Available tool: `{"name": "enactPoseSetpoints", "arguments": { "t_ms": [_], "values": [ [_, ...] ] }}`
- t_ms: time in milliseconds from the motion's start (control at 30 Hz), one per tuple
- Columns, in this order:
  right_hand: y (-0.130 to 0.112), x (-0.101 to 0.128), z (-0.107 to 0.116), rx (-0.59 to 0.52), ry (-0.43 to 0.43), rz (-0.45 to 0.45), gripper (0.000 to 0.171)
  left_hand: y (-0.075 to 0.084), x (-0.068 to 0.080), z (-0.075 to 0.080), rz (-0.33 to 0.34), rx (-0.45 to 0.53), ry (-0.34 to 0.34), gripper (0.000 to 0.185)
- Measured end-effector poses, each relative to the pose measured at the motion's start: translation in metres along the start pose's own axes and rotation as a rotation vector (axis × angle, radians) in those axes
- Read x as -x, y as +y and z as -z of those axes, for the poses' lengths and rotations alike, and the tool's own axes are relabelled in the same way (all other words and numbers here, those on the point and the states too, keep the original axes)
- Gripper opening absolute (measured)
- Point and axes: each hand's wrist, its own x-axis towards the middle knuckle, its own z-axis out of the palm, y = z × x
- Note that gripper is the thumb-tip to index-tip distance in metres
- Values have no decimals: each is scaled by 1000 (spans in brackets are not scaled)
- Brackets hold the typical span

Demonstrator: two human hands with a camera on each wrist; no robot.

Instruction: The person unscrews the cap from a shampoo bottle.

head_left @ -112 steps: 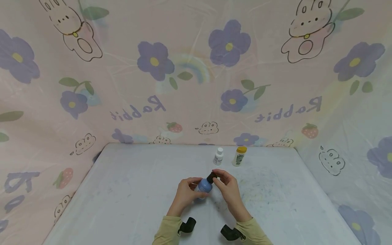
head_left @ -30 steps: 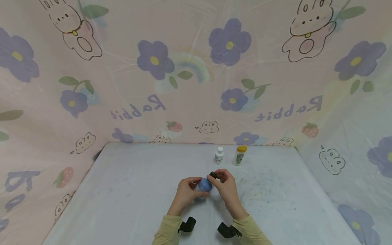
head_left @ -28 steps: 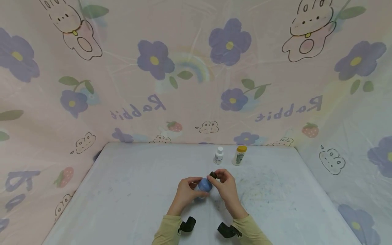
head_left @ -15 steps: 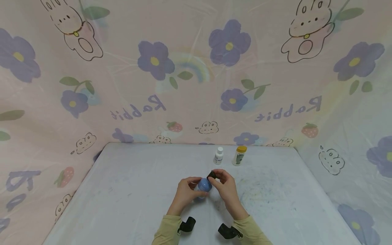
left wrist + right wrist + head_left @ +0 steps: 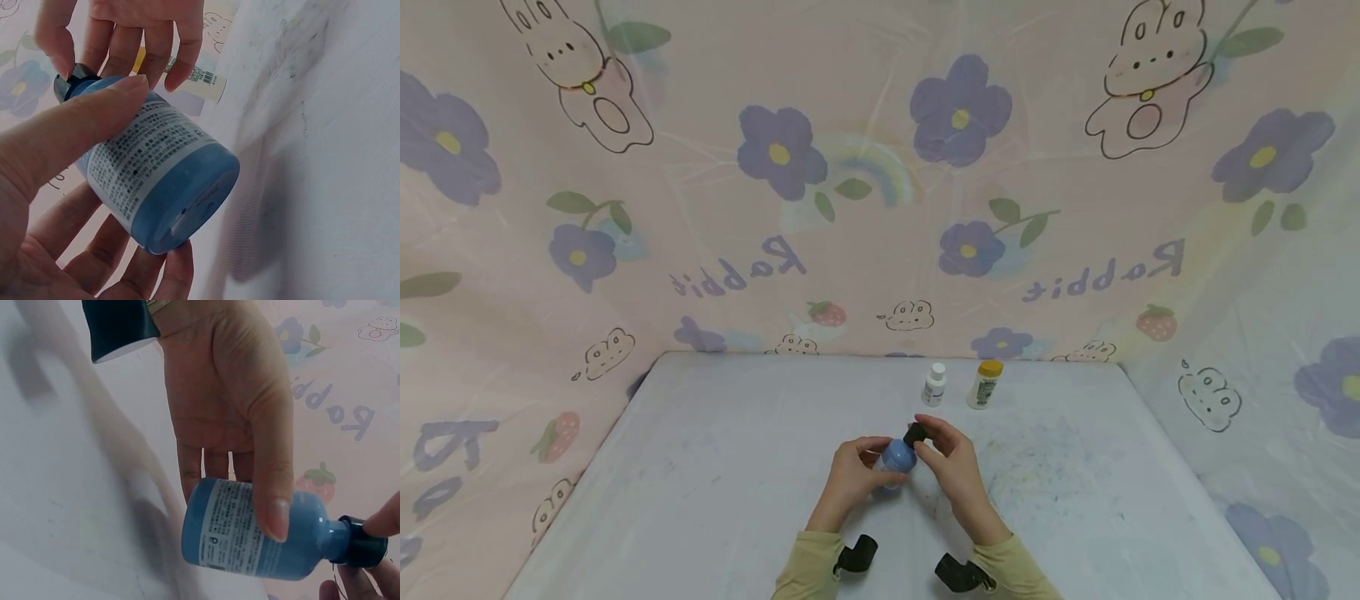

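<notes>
**Two Hands and a Blue Bottle**

Pink cloth with purple flowers and bunnies hangs behind a pale desk (image 5: 700, 467). Over the near middle of the desk, a person holds a small blue bottle (image 5: 897, 456) with both hands. The bottle is up off the desk and tipped on its side, with its black cap (image 5: 914, 434) pointing away to the far right.

The left hand (image 5: 852, 473) wraps around the fat part of the bottle. Its thumb lies across the label and its fingers curl under the bottom. This grip likely keeps the bottle from spinning.

The right hand (image 5: 950, 460) pinches the black cap with its fingertips (image 5: 62, 59). The fingers are bent in close, not spread wide. It looks like a grip for twisting the cap, though the pictures cannot show which way it turns.

Far back on the desk stand two more bottles. One is a white bottle (image 5: 934, 384) and just right of it is a bottle with a yellow cap (image 5: 985, 383). Both stand upright, well apart from the hands.
</notes>
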Motion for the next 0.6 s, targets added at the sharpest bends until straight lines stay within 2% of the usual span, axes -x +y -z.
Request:
{"name": "enactPoseSetpoints", "arguments": {
  "t_ms": [200,600],
  "values": [
    [4,-2,-3,23,54,33,39,-1,-1,-1,-7,-9,0,56],
    [6,-6,-6,65,176,-68,42,-1,1,-2,-10,4,-1,55]
  ]
}}
